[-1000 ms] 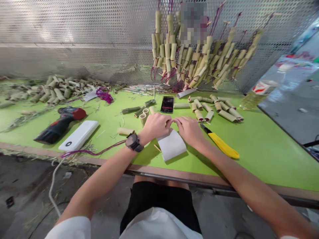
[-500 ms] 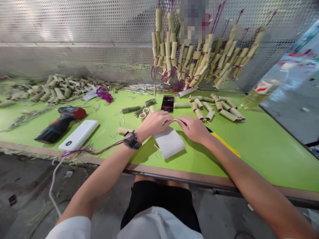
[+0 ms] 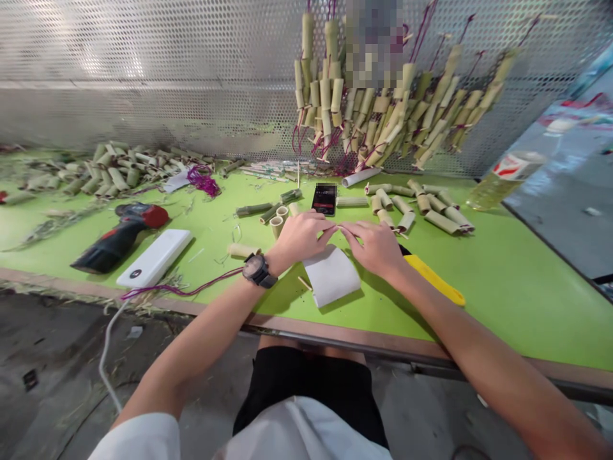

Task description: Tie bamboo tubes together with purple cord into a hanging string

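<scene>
My left hand (image 3: pixel 305 235), with a watch on its wrist, and my right hand (image 3: pixel 376 246) meet fingertip to fingertip above the table. Both are closed in a pinch on a thin pale stick (image 3: pixel 340 227), of which only a bit shows between the fingers. Beneath them lies a curled sheet of white paper (image 3: pixel 334 280), with a short stick (image 3: pixel 304 283) at its left edge. Just beyond the hands is a phone (image 3: pixel 324 203). A tool with a yellow handle (image 3: pixel 438 282) lies by my right forearm, its dark end partly hidden. Purple cord (image 3: pixel 191 293) runs under my left wrist.
Short bamboo tubes (image 3: pixel 443 222) lie to the right, near a tilted bottle (image 3: pixel 500 185). On the left are a cordless drill (image 3: pixel 122 233), a white power bank (image 3: pixel 156 259) and a bamboo heap (image 3: pixel 115 169). Strung bamboo pieces (image 3: pixel 325 96) hang against the perforated metal panel (image 3: pixel 191 64).
Both hands keep their pinch and have shifted very slightly; less of the stick shows between the fingertips. The whole view has moved a little, with things on the table staying in place.
</scene>
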A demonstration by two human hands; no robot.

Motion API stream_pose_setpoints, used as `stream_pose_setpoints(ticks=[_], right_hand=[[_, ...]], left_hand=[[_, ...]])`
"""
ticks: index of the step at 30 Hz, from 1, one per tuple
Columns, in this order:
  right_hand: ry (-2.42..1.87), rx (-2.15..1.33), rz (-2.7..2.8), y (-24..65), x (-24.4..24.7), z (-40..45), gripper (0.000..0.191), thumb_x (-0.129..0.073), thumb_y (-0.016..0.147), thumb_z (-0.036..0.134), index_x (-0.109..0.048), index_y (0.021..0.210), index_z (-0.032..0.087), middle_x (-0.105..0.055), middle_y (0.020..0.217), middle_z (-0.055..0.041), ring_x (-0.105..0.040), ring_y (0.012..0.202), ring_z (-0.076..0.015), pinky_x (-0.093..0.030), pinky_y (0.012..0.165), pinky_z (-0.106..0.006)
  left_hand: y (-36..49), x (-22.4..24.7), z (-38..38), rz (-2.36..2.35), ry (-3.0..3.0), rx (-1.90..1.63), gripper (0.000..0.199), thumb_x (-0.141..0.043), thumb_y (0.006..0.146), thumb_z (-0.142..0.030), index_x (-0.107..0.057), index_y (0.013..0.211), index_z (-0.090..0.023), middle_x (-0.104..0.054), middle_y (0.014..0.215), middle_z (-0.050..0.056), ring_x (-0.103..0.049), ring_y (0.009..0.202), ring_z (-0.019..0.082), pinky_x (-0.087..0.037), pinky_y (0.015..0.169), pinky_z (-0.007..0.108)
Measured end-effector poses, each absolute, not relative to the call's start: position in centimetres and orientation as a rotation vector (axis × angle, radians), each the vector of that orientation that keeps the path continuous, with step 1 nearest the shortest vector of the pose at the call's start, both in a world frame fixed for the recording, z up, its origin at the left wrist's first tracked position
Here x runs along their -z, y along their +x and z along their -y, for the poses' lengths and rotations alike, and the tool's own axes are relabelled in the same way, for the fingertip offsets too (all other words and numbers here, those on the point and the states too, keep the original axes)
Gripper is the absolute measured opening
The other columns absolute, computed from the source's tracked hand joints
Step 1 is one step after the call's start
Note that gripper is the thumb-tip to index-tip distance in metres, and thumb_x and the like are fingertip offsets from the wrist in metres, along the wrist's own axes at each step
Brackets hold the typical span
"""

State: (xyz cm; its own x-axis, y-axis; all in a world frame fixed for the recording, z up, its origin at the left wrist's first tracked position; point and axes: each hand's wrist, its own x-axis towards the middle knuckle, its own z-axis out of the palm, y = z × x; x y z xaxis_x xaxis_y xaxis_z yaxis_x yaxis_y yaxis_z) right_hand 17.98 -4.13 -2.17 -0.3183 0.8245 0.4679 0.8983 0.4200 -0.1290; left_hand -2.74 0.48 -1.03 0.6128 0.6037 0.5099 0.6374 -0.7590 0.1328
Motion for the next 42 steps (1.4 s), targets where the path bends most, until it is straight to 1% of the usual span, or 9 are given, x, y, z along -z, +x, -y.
stream_pose_setpoints(ticks=[11,16,22,27,29,33,35,38,42], right_hand=[[-1.608,0.099,2.126,16.5,1.9,5.0,0.042,-0.042,0.112,0.032,-0.078,0.127,0.017,-0.081,0.108,-0.0147,-0.073,0.090,-0.0291,-0.040,0.076,-0.038],[-1.596,0.052,2.114,16.3,2.1,4.9,0.043,-0.041,0.112,0.034,-0.079,0.123,0.018,-0.082,0.105,-0.0140,-0.073,0.086,-0.0286,-0.044,0.076,-0.038],[-1.552,-0.073,2.075,16.2,2.6,4.7,0.041,-0.042,0.111,0.036,-0.078,0.121,0.021,-0.081,0.111,-0.0135,-0.074,0.095,-0.0304,-0.048,0.083,-0.040],[-1.651,-0.085,2.095,16.3,2.9,4.4,0.045,-0.038,0.111,0.031,-0.079,0.098,0.019,-0.079,0.085,-0.0130,-0.069,0.072,-0.0278,-0.047,0.076,-0.041],[-1.657,-0.105,2.100,16.9,2.9,4.1,0.046,-0.037,0.110,0.029,-0.078,0.092,0.018,-0.078,0.083,-0.0129,-0.067,0.070,-0.0269,-0.047,0.077,-0.041],[-1.543,-0.211,2.007,18.2,2.5,3.5,0.041,-0.040,0.110,0.031,-0.078,0.106,0.019,-0.079,0.100,-0.0119,-0.070,0.082,-0.0268,-0.048,0.080,-0.040],[-1.479,-0.314,1.974,18.5,2.1,3.4,0.038,-0.043,0.109,0.036,-0.077,0.113,0.020,-0.079,0.098,-0.0095,-0.070,0.081,-0.0255,-0.049,0.077,-0.037],[-1.362,-0.461,1.959,18.4,1.8,3.7,0.036,-0.046,0.109,0.043,-0.076,0.110,0.022,-0.079,0.099,-0.0071,-0.070,0.089,-0.0247,-0.050,0.081,-0.036],[-1.272,-0.589,1.913,18.2,1.7,4.1,0.033,-0.055,0.105,0.048,-0.077,0.110,0.025,-0.079,0.117,-0.0072,-0.068,0.112,-0.0264,-0.050,0.094,-0.039]], left_hand=[[-2.2,0.4,0.4,1.186,-2.740,0.761,0.036,-0.052,0.105,-0.030,-0.078,0.085,-0.017,-0.075,0.082,0.009,-0.066,0.080,0.022,-0.039,0.062,0.030],[-2.1,0.4,0.6,1.244,-2.741,0.684,0.037,-0.050,0.105,-0.027,-0.079,0.085,-0.017,-0.075,0.086,0.010,-0.066,0.082,0.022,-0.038,0.063,0.030],[-1.7,0.3,0.9,1.320,-2.752,0.555,0.038,-0.048,0.105,-0.026,-0.081,0.089,-0.017,-0.074,0.088,0.012,-0.065,0.082,0.024,-0.039,0.062,0.032],[-1.6,0.1,1.0,1.319,-2.744,0.444,0.029,-0.054,0.101,-0.018,-0.082,0.094,-0.016,-0.074,0.091,0.012,-0.067,0.086,0.026,-0.043,0.066,0.033],[-1.9,0.0,0.7,1.298,-2.750,0.454,0.029,-0.054,0.102,-0.020,-0.081,0.094,-0.017,-0.075,0.093,0.012,-0.068,0.091,0.027,-0.044,0.067,0.032],[-2.7,-0.1,-0.1,1.334,-2.775,0.571,0.034,-0.050,0.108,-0.031,-0.079,0.099,-0.016,-0.077,0.097,0.012,-0.070,0.090,0.024,-0.047,0.069,0.031],[-2.9,-0.2,-0.4,1.313,-2.794,0.672,0.033,-0.049,0.109,-0.032,-0.078,0.104,-0.017,-0.077,0.100,0.011,-0.070,0.092,0.023,-0.049,0.073,0.031],[-3.0,-0.3,-0.4,1.299,-2.767,0.819,0.031,-0.048,0.108,-0.030,-0.077,0.107,-0.018,-0.078,0.106,0.010,-0.070,0.091,0.022,-0.049,0.075,0.030],[-3.3,-0.5,-0.2,1.360,-2.700,0.910,0.032,-0.046,0.108,-0.032,-0.075,0.106,-0.017,-0.077,0.097,0.010,-0.067,0.078,0.020,-0.045,0.067,0.030]])
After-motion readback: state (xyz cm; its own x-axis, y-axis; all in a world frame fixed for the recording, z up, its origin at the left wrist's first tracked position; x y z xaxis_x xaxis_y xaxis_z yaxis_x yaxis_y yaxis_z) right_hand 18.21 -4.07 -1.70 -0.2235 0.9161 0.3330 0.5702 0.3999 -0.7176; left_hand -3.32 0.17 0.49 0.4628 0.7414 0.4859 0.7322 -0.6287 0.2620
